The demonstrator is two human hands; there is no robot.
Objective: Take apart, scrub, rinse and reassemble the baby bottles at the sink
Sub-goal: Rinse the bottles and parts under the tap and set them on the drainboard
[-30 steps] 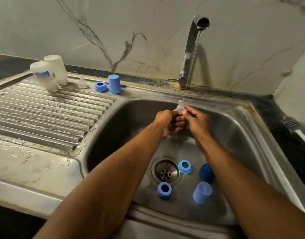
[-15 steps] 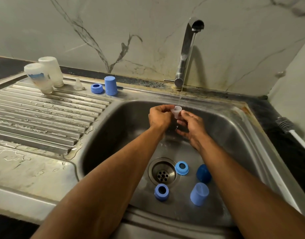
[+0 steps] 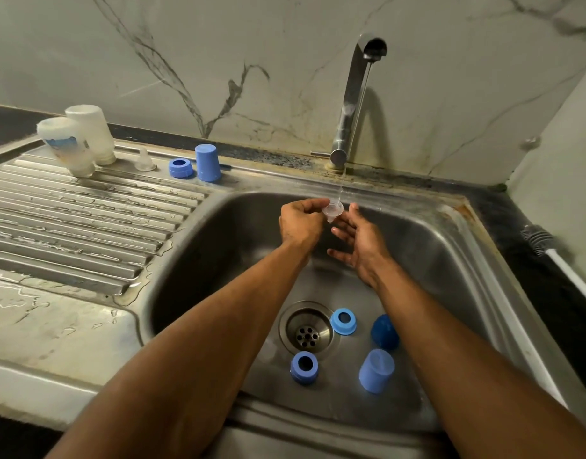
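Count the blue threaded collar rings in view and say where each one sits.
3: one collar ring on the drainboard beside an upturned blue cap; two in the basin, one right of the drain, one below it.

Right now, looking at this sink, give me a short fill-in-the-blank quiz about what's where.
1. The left hand holds the clear teat under the running ____.
2. The right hand is ____, holding nothing.
3. The two white bottles stand upside down on the ____.
4. In the sink basin lie ____ blue parts.

Missing words: tap; open; drainboard; four
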